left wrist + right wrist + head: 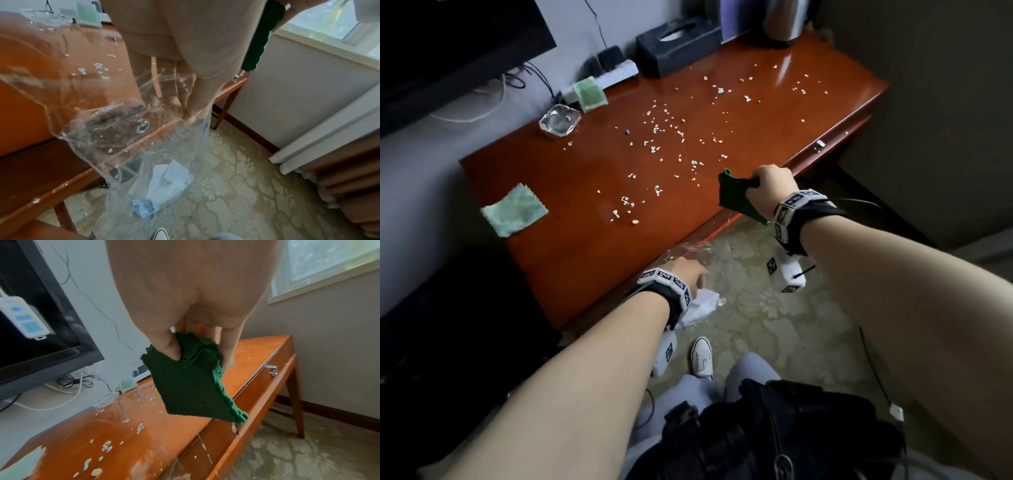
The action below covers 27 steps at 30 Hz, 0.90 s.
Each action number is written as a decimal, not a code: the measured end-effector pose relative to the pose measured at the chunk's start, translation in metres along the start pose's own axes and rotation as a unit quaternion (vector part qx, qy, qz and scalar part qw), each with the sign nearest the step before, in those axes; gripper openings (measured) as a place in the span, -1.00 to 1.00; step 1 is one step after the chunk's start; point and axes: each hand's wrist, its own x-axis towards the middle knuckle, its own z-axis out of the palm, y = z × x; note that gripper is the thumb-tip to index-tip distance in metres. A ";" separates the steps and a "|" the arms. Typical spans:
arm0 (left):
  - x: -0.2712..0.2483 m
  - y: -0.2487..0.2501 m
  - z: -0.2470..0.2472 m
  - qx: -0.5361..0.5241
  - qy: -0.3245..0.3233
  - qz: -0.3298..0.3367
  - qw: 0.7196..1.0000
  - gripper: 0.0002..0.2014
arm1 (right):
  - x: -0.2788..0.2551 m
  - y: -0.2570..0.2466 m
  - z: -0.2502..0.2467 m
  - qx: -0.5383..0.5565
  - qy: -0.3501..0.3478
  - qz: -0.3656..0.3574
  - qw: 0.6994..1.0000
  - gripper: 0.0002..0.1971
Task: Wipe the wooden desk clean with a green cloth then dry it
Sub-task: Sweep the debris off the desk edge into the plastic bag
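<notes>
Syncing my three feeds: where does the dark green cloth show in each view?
Head: dark green cloth right of centre, gripped by the right hand at the desk's front edge.
Left wrist: top right, a dark strip beside the window.
Right wrist: centre, hanging below the hand.
Shared landmark: glass ashtray.

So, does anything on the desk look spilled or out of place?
Yes. Small pale crumbs lie scattered across the desk, from its middle toward the far right end. Some crumbs also lie on the carpet under the front edge, near the clear bag.
</notes>
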 end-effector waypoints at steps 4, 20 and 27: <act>0.016 0.005 -0.005 -0.014 -0.006 -0.018 1.000 -0.67 | 0.042 -0.010 0.003 -0.012 -0.039 -0.050 0.998 -0.72; 0.072 0.024 -0.010 -0.152 0.020 -0.155 0.976 -0.72 | 0.156 -0.047 0.055 -0.040 -0.158 -0.239 0.957 -0.64; 0.087 0.021 -0.001 -0.155 -0.027 -0.166 0.974 -0.74 | 0.150 -0.029 0.095 -0.106 -0.208 -0.263 0.936 -0.65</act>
